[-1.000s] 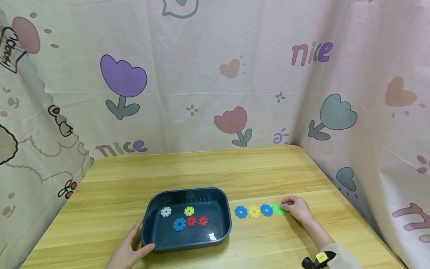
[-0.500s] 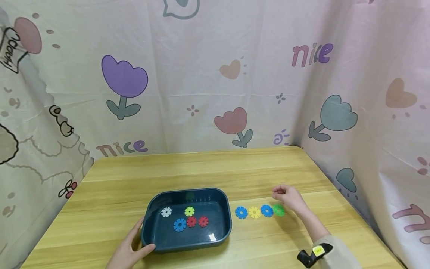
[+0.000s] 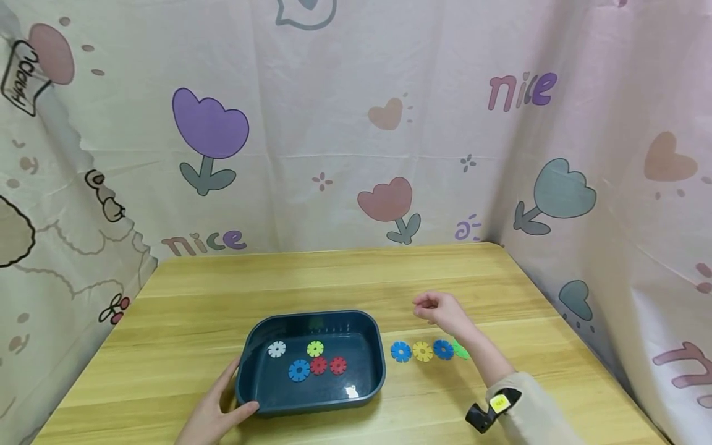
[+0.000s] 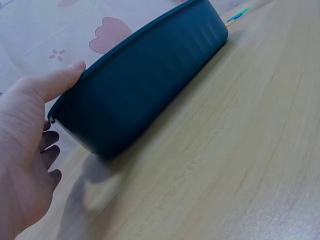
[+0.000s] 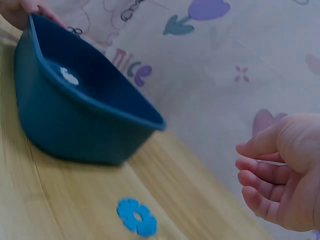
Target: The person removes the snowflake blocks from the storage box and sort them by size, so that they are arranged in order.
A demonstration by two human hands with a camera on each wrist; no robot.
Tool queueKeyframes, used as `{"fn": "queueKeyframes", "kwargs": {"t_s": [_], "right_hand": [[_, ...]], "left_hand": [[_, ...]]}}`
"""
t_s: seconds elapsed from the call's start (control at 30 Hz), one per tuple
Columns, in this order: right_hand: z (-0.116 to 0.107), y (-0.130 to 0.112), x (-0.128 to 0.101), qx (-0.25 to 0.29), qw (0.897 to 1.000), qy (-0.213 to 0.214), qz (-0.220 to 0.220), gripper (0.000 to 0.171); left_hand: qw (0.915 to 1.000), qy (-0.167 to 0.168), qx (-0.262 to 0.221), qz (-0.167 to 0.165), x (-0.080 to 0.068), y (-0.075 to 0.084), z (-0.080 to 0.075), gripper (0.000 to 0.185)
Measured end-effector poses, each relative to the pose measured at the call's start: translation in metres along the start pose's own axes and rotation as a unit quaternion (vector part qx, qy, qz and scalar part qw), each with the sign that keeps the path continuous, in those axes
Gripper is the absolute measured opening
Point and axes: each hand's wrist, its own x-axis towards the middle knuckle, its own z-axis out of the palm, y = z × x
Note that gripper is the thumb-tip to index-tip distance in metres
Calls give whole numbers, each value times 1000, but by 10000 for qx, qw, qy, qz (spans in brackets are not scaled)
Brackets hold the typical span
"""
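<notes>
My left hand (image 3: pixel 212 409) holds the near left corner of a dark blue plastic tub (image 3: pixel 311 405), thumb at the front rim and fingers along the left side. Inside lie a white notched disc (image 3: pixel 276 349), a yellow-green one (image 3: pixel 315 348), a blue one (image 3: pixel 298 371) and two red ones (image 3: pixel 319 366). My right hand (image 3: pixel 445 312) hovers over the table behind a row of discs, fingers loosely curled and holding nothing. From left to right the row runs blue (image 3: pixel 400 351), yellow (image 3: pixel 422 351), blue (image 3: pixel 443 350) and green (image 3: pixel 461 350), the last partly hidden by the forearm.
The wooden table (image 3: pixel 334 278) reaches back to a patterned cloth (image 3: pixel 311 123) that hangs behind it and at both sides. A black wrist camera (image 3: pixel 483 418) sits on the right sleeve (image 3: pixel 528 411).
My right hand has let go of the green disc at the row's right end, lifted, and moved left toward the tub. The left hand and tub have stayed in place.
</notes>
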Motion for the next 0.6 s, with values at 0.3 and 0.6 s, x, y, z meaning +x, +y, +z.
{"fn": "queueKeyframes", "kwargs": {"t_s": [0.3, 0.6], "right_hand": [[26, -29, 11, 229, 9982, -384, -410, 21], [58, -52, 14, 426, 9925, -858, -754, 22]], "left_hand": [[9999, 24, -102, 81, -1, 1, 0, 93], [9998, 59, -182, 103, -3, 1, 1, 93]]}}
